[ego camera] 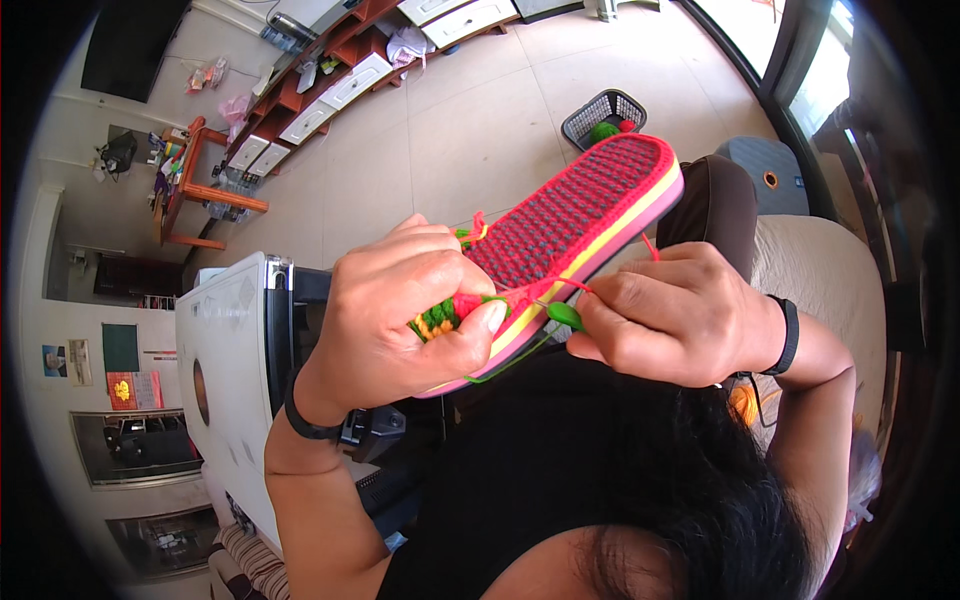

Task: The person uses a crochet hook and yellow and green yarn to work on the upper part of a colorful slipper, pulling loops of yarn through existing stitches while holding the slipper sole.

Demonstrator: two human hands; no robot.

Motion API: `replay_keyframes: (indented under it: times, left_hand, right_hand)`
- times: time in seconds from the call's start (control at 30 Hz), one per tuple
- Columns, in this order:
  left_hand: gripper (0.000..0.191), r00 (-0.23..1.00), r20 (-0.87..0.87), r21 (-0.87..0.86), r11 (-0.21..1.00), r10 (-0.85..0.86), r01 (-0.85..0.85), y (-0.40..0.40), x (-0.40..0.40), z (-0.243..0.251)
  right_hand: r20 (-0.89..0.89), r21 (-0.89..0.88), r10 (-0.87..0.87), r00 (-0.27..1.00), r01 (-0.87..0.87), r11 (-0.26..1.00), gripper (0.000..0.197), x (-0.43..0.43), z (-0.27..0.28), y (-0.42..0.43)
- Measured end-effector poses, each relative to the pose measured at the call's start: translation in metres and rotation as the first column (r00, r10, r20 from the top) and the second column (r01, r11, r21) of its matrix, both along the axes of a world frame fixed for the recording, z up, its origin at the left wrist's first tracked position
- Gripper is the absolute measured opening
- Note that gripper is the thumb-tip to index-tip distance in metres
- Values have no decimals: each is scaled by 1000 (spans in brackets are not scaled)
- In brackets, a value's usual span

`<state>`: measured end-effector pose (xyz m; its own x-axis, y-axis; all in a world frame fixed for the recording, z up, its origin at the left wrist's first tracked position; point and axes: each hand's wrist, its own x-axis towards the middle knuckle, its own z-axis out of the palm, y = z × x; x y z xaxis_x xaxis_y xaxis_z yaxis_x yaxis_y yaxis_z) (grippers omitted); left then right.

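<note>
My left hand [412,307] grips a knitted slipper upper [439,319] in green, orange and red yarn, pinched against the edge of a slipper sole [577,202]. The sole has a red and grey knitted top and yellow and pink layered sides, and it slants up to the right. Between the fingers of my right hand [660,315] is a green-handled hook tool [564,315], whose thin metal shaft meets the sole's near edge. Red yarn [574,283] runs from that edge to my right fingers. A green strand [517,367] loops below the sole.
A dark plastic basket [570,133] with green and red yarn balls stands on the floor beyond the sole. To the left is a white-topped table [225,322]. Orange yarn [744,405] lies near my right forearm, by a beige cushioned seat [817,277].
</note>
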<state>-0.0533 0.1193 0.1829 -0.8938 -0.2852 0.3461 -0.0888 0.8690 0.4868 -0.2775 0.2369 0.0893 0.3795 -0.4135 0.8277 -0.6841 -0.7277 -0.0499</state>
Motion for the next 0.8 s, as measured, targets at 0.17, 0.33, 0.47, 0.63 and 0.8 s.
replay_keyframes:
  times: [0.17, 0.33, 0.47, 0.63, 0.8]
  left_hand:
    - [24, 998, 21, -294, 954, -58, 61, -4, -10, 0]
    - [31, 994, 49, -425, 898, -99, 111, 3, -14, -3]
    - [32, 996, -21, -446, 892, -87, 69, 7, -16, -6]
    - [30, 999, -19, -365, 930, -46, 36, 2, -6, -11]
    - [23, 997, -10, -207, 975, 83, -83, -8, 4, -7]
  right_hand:
    - [-205, 97, -147, 968, 170, 981, 47, -16, 28, -5]
    - [-272, 141, -175, 946, 219, 965, 57, -4, 42, -22]
    - [-179, 147, -100, 979, 127, 981, 53, 7, 22, -32]
    - [17, 66, 102, 995, -103, 993, 61, 6, -5, -39]
    - [42, 4, -137, 990, 137, 991, 36, -17, 1, -12]
